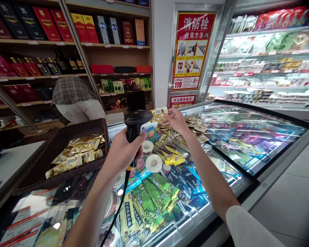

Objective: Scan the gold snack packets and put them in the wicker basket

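Scanner (134, 125) sits in the left hand (125, 145), fingers wrapped around its handle, over the freezer (285, 163). Right hand (177, 120) pinches a gold packet (158, 112) by its right end, above the freezer's far side, barcode showing. Packet's left end lines up with the scanner head; can't tell if they touch.

Risks: the fingertip pinch could slip, and the packet would probably get lost in the loose packet pile (195, 127) near that hand. Crinkled, shiny wrapper could throw glare or bend the barcode, so a misread is possible. Cable (121, 200) trails over the freezer's near side; a pull could snag it on the goods.

Containers: brown basket (106, 135) at the freezer's left end, gold packets (84, 149) heaped loose inside, several overlapping. Freezer: white-lidded tubs (153, 163) mid-left, green packets (154, 193) along the near side, blue packets (189, 181) right of those.
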A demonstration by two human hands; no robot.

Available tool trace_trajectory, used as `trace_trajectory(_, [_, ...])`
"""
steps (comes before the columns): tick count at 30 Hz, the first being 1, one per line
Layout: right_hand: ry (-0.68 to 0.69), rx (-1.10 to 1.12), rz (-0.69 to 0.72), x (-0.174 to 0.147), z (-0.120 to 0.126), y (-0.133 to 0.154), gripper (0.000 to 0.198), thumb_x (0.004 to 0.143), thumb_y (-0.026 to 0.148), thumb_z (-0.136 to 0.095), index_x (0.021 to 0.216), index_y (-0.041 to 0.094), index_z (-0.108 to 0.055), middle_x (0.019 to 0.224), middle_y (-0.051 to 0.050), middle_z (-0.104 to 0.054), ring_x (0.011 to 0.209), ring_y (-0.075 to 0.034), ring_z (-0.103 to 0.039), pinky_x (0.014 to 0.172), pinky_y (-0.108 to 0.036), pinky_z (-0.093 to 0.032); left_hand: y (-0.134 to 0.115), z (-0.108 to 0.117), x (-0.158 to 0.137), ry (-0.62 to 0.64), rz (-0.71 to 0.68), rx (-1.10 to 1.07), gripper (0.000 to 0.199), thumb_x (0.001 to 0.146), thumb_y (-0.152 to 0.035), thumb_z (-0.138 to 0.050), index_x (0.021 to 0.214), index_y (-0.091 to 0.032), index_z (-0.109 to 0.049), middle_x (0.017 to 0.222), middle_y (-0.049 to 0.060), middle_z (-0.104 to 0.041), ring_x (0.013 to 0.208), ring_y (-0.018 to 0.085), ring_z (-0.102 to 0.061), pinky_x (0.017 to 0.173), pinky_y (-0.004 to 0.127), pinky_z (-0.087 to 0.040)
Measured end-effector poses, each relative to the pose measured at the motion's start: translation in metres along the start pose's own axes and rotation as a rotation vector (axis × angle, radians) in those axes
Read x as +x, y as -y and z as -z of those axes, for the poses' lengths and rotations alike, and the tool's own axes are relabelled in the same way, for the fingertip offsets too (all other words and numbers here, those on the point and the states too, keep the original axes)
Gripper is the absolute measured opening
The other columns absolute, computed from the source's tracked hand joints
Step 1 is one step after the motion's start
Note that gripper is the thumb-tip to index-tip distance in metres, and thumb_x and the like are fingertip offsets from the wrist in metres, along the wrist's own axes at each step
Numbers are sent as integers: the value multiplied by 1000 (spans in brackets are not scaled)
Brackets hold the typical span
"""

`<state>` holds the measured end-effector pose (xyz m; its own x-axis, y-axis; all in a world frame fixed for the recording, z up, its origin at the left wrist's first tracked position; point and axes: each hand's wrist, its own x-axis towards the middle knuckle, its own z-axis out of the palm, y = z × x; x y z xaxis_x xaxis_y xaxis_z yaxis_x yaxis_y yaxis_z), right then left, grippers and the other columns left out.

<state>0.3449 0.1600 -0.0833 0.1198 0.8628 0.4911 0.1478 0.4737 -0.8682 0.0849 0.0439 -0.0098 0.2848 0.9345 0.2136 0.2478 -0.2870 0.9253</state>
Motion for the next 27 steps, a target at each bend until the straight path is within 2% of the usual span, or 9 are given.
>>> trace_trajectory(8, [3, -15, -38, -1, -3, 2, 38, 86, 52, -71, 95, 24, -47, 65, 4, -67, 72, -22, -78, 71, -35, -67, 1, 1, 1, 2, -4, 0, 28, 86, -43, -65, 75, -21, -52, 45, -3, -58, 40, 12, -51, 42, 24, -40])
trace_trajectory(13, [-14, -53, -63, 0, -2, -4, 28, 91, 43, -67, 95, 23, -48, 66, 3, -67, 72, -22, -77, 71, -35, -66, -1, 2, -1, -7, -24, -22, 25, 87, -42, -65, 81, -21, -54, 46, -4, -59, 40, 13, -51, 43, 24, -41])
trace_trajectory(19, [-68, -233, -81, 2, -2, -13, 16, 92, 31, -62, 96, 23, -50, 76, 1, -70, 73, -21, -77, 68, -31, -64, -7, 7, -7, -60, -63, -33, 25, 88, -43, -67, 83, -21, -56, 49, -5, -58, 42, 14, -53, 44, 26, -42])
trace_trajectory(23, [-12, -325, -61, -4, -18, -11, 9, 94, 28, -58, 96, 22, -52, 81, -3, -72, 73, -21, -77, 69, -31, -63, -13, 13, -12, -84, -88, -87, 24, 87, -41, -68, 82, -21, -56, 54, -5, -58, 43, 13, -53, 45, 26, -43])
trace_trajectory(27, [13, -230, 11, -15, -44, -5, 23, 93, 43, -62, 97, 23, -51, 81, -3, -73, 73, -22, -77, 68, -32, -63, -19, 25, -19, -115, -106, -126, 26, 88, -43, -69, 83, -22, -56, 55, -5, -58, 43, 13, -53, 43, 26, -43])
